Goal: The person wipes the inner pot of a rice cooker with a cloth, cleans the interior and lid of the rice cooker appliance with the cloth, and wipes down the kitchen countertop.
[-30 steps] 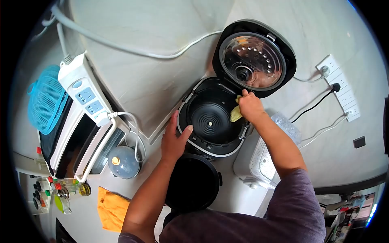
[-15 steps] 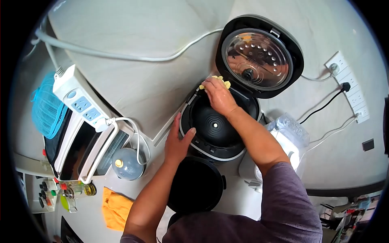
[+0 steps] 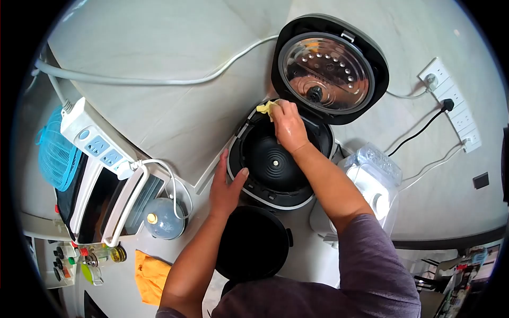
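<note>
A black rice cooker (image 3: 260, 177) stands with its lid (image 3: 330, 114) raised and its dark inner cavity exposed. My right hand (image 3: 289, 128) is closed around a crumpled yellow cloth (image 3: 264, 108) at the cooker's back rim, near the hinge. Part of the cloth is hidden by the fingers. At the cooker's left side, my left hand (image 3: 225, 185) has its thumb and fingers apart and rests by the outer wall, holding nothing. A black inner pot (image 3: 249, 245) sits just in front of the cooker, close to my body.
To the right stands a white appliance with a clear container (image 3: 374, 167); wall sockets (image 3: 450, 100) are beyond. On the left are a power strip (image 3: 98, 138), a toaster oven (image 3: 101, 204), a grey round bottle (image 3: 164, 220), an orange cloth (image 3: 151, 275) and several jars (image 3: 93, 258).
My right hand has shifted slightly along the back rim, and less of the yellow cloth shows. The whole view has moved a little; my left hand stays by the cooker's side.
</note>
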The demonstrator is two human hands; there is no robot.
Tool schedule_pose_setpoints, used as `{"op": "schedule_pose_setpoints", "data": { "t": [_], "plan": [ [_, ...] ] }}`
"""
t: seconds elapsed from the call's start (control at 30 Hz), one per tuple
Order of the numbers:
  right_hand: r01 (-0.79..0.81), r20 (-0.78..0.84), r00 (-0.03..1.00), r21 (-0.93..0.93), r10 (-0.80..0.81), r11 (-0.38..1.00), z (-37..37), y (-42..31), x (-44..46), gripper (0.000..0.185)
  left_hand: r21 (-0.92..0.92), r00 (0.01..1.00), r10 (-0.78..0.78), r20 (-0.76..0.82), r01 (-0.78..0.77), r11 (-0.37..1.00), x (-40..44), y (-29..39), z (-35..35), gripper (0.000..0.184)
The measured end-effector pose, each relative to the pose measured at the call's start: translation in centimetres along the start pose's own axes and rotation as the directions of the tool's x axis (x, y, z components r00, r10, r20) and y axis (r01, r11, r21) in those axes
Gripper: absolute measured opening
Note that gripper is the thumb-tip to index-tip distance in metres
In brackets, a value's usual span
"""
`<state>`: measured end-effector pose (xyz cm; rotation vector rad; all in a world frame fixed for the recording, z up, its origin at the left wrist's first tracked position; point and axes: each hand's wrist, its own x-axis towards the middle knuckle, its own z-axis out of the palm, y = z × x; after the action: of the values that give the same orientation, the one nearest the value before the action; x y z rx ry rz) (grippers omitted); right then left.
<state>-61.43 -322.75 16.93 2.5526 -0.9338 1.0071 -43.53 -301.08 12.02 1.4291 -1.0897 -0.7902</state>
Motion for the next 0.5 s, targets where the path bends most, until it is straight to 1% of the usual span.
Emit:
{"op": "schedule_pose_setpoints", "data": {
  "t": [0.07,0.1,0.17,0.23,0.27,0.37,0.43,0.5],
  "plan": [
    [0.016,0.045,0.999,-0.134,-0.010,0.991,0.5,0.8,-0.7,0.030,0.026,1.000,-0.002,-0.010,0.002,1.000,0.0,-0.2,-0.1,0.084],
    [-0.005,0.113,0.993,-0.183,0.027,0.983,0.0,0.8,-0.4,0.026,0.048,1.000,-0.012,-0.008,0.012,0.999,-0.1,0.3,-0.3,0.084],
    [0.060,0.205,0.979,-0.307,0.004,0.950,-0.5,1.4,0.1,0.021,0.062,1.000,-0.019,0.006,0.019,0.998,-0.2,0.5,-0.2,0.084],
    [0.091,0.272,0.962,-0.426,0.032,0.900,-1.3,1.9,-0.3,0.020,0.040,1.000,-0.020,0.005,0.019,0.999,-0.1,0.5,-0.3,0.085],
    [0.075,0.311,0.948,-0.425,0.068,0.902,-1.9,2.1,-0.6,0.021,0.033,1.000,-0.018,0.004,0.018,0.999,-0.2,0.4,-0.3,0.085],
    [0.088,0.485,0.852,-0.504,0.197,0.859,-4.2,1.4,-0.8,0.023,0.017,1.000,-0.012,0.002,0.012,1.000,-0.2,0.0,-0.3,0.085],
    [0.097,0.547,0.805,-0.503,0.230,0.858,-5.3,1.7,-1.2,0.026,0.014,1.000,-0.002,-0.005,0.002,1.000,0.0,-0.4,-0.2,0.085],
    [0.087,0.580,0.765,-0.525,0.281,0.847,-5.9,2.3,-1.8,0.024,0.051,1.000,-0.008,-0.024,0.010,0.999,0.0,-0.7,-0.1,0.085]
  ]
}}
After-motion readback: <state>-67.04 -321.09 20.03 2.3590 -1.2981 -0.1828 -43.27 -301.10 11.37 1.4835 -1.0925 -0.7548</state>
